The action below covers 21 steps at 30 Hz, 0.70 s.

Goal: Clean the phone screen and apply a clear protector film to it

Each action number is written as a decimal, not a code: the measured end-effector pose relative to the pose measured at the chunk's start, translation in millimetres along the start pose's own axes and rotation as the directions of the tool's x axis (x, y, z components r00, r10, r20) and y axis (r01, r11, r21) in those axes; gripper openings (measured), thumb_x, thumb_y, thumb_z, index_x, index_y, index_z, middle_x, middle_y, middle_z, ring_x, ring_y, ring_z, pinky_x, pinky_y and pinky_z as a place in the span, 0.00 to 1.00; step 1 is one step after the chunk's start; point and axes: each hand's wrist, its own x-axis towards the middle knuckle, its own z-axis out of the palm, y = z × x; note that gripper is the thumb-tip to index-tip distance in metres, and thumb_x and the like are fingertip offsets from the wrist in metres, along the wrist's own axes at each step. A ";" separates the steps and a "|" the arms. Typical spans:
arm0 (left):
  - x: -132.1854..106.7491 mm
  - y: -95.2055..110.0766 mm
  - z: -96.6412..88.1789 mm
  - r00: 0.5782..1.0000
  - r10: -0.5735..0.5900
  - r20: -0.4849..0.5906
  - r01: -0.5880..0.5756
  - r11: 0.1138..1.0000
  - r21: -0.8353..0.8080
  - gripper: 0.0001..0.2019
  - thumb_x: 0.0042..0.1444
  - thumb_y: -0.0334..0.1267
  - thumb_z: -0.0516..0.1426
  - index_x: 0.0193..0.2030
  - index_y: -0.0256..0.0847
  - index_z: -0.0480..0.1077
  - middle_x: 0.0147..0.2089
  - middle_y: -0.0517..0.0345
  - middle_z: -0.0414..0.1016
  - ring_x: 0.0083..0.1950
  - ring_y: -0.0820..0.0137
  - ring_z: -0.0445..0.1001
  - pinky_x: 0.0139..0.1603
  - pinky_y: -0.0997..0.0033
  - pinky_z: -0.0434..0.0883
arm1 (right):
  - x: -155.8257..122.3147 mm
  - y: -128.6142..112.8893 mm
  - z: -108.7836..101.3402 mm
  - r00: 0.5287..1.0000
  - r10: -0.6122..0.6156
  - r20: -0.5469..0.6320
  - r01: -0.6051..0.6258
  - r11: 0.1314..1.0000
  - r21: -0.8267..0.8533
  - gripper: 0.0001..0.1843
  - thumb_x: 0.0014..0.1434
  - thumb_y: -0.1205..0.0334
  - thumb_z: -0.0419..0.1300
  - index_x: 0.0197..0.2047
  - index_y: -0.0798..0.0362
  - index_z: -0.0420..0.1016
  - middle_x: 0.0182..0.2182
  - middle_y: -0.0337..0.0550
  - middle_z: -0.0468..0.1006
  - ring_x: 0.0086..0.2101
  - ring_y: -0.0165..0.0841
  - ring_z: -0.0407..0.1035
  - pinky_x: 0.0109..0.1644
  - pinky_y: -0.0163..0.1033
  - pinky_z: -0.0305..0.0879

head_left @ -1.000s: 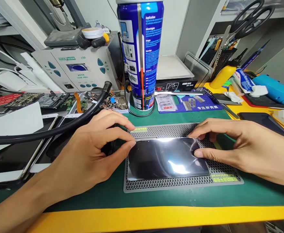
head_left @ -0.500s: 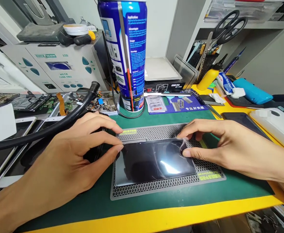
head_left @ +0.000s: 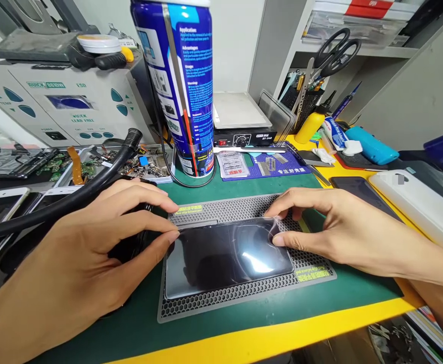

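Note:
A dark phone screen [head_left: 213,258] lies face up on a grey honeycomb anti-slip pad [head_left: 191,306]. Clear protective film [head_left: 275,225] covers its glossy face and puckers at the upper right corner. My right hand [head_left: 327,227] pinches the film there, thumb in front and index finger behind. At the screen's upper left corner, my left hand [head_left: 103,247] has thumb and index fingertips pressed together on the film's edge; its other fingers stretch over the pad's corner. How much film sits between the left fingertips is hidden.
A tall blue spray can [head_left: 179,91] stands behind the pad. A black hose [head_left: 103,179] crosses at left, before a hot-air station [head_left: 73,106]. Behind are a small heating plate [head_left: 244,119] and a scissors holder [head_left: 308,106]. A white phone case [head_left: 414,197] lies right.
The view has swung slightly to the right, so everything sits further left in the picture. Both hands keep their pinch at the same corners, and the screen stays in place on the pad.

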 end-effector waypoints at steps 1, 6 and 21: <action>0.8 -0.3 -0.8 1.000 0.020 0.017 -0.020 0.999 0.041 0.03 0.62 0.42 0.63 0.42 0.58 0.77 0.56 0.73 0.76 0.58 0.61 0.74 0.70 0.63 0.65 | -0.1 -0.6 -0.1 1.000 -0.004 0.002 0.004 1.000 0.003 0.11 0.60 0.48 0.71 0.45 0.39 0.84 0.42 0.35 0.84 0.39 0.37 0.77 0.41 0.41 0.70; 8.2 3.7 -5.7 0.993 0.094 0.077 -0.102 0.989 0.110 0.04 0.66 0.38 0.59 0.41 0.54 0.75 0.53 0.66 0.75 0.59 0.67 0.73 0.65 0.65 0.67 | -1.7 -3.2 -0.6 1.000 0.005 0.010 -0.004 0.999 -0.037 0.10 0.64 0.47 0.69 0.46 0.38 0.83 0.45 0.35 0.84 0.42 0.37 0.76 0.46 0.41 0.70; 7.6 9.3 -9.5 0.990 0.077 0.118 -0.085 0.994 0.063 0.05 0.67 0.36 0.60 0.40 0.50 0.76 0.51 0.61 0.75 0.58 0.67 0.71 0.64 0.59 0.66 | -3.2 16.8 4.5 0.998 -0.008 -0.060 -0.001 0.989 -0.150 0.19 0.62 0.36 0.67 0.51 0.34 0.82 0.43 0.32 0.85 0.27 0.31 0.74 0.26 0.36 0.70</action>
